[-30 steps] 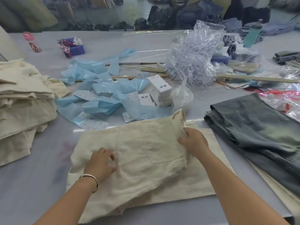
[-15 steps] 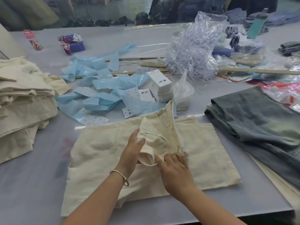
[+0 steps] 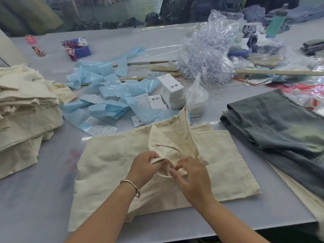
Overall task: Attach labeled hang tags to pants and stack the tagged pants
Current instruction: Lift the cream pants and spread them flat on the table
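Head view: a person's two bare hands work over cream pants (image 3: 108, 165) lying flat on the grey table (image 3: 35, 199), lower centre of the frame.
Left hand (image 3: 142, 166): fingers curled, pinching a folded-up edge of the cream pants; a metal bangle (image 3: 130, 185) circles the wrist.
Right hand (image 3: 191, 176): just beside the left, fingers curled onto the same raised fold of cloth, pinching it.
Raised fold: a flap of the pants is turned up and back between the hands, rising toward the centre of the frame.
Hang tags (image 3: 171, 85): a white stack with black lettering stands at centre, above the pants; loose tags lie near it.
Cream stack (image 3: 22, 109): folded cream pants piled at the left edge.
Blue strips (image 3: 105, 88): light blue plastic pieces scattered at centre left, among white labels.
Grey pants (image 3: 284, 130): dark folded pants at the right edge.
Clear plastic (image 3: 208, 53): a crumpled heap at upper right.
Bottle (image 3: 277, 20): teal, at the far upper right.
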`<state>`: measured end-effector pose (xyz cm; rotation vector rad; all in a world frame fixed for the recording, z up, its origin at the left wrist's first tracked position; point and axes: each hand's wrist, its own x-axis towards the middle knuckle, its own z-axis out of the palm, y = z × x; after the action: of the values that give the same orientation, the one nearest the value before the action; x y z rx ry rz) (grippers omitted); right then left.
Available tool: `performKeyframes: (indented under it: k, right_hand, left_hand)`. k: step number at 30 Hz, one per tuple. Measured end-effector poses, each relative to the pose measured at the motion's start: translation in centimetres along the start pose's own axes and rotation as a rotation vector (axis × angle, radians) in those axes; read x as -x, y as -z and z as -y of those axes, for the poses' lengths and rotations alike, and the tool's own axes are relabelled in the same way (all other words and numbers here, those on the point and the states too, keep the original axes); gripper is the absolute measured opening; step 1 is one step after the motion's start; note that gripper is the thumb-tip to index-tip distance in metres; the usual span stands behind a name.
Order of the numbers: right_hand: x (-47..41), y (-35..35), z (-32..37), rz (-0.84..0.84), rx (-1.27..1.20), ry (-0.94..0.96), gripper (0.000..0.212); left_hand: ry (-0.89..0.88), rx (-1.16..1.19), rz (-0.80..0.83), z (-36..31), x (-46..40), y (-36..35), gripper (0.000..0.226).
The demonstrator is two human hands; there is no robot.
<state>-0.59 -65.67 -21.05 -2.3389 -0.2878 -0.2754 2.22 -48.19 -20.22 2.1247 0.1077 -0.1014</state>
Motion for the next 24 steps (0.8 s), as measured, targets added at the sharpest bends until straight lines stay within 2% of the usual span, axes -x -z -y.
performKeyframes:
  k: [1, 3, 6, 7, 10, 12, 15, 17, 19, 21, 24]
  right_hand:
    - [-0.5, -0.1, 0.3, 0.021, 0.019, -0.050, 0.023]
    - [-1.4, -0.3, 0.6, 0.115, 0.130, -0.085, 0.026]
    - [-2.0, -0.7, 0.8, 0.210, 0.282, -0.060, 0.019]
    - [-2.2, -0.8, 0.9, 0.210, 0.293, -0.061, 0.019]
    - [-2.7, -1.0, 1.1, 0.141, 0.258, -0.101, 0.017]
    - [-3.0, -1.1, 1.2, 0.122, 0.243, -0.131, 0.015]
    - [-3.4, -1.2, 1.2, 0.136, 0.227, -0.156, 0.013]
    - [-3.7, -1.2, 1.3, 0.146, 0.237, -0.150, 0.011]
    - [-3.9, -1.3, 1.5, 0.137, 0.242, -0.141, 0.010]
    - [-4.0, -1.4, 1.6, 0.144, 0.254, -0.141, 0.011]
    - [-4.0, -1.5, 1.6, 0.186, 0.293, -0.128, 0.013]
  left_hand:
    - [0.007, 0.009, -0.011, 0.1, 0.0, -0.1, 0.035]
    - [-0.002, 0.030, -0.040, 0.1, -0.1, -0.3, 0.042]
    - [-0.019, 0.032, -0.053, -0.1, 0.4, -0.5, 0.024]
    - [-0.006, 0.064, -0.061, -0.1, 0.6, -0.5, 0.017]
    - [0.047, 0.209, -0.112, -0.1, 1.1, -0.3, 0.034]
    - [0.018, 0.230, -0.133, -0.4, 1.5, 0.1, 0.037]
    - [-0.038, 0.003, -0.090, -1.1, 2.0, 0.6, 0.025]
    - [-0.005, -0.179, -0.077, -1.5, 2.3, 0.4, 0.012]
    - [0.042, -0.344, -0.081, -1.8, 2.4, 0.0, 0.019]
    - [0.090, -0.335, -0.108, -1.9, 2.1, -0.4, 0.032]
    - [0.184, -0.266, -0.099, -1.7, 1.3, -1.1, 0.039]
